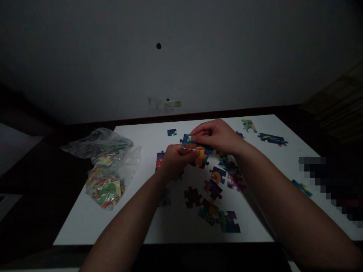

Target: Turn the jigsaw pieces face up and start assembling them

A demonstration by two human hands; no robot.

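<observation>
Above the middle of the white table, my left hand [177,159] and my right hand [217,136] are closed close together on a few jigsaw puzzle pieces [201,155]. My left fingers pinch the orange-and-brown part from the left. The right thumb and fingertips grip a blue piece [185,139] at the top edge. Whether these pieces are fully joined I cannot tell. Just below lie loose puzzle pieces: one with an orange shape [217,175], a purple one [213,189] and a brown one [193,197]. A red-and-blue piece [159,160] is partly hidden behind my left hand.
Clear plastic bags [109,170] with colourful pieces lie at the table's left. A small joined strip [272,139] and a yellow-blue piece [248,125] are at the back right. Joined pieces [228,221] lie near the front edge. A wall socket [172,103] is behind the table [113,226].
</observation>
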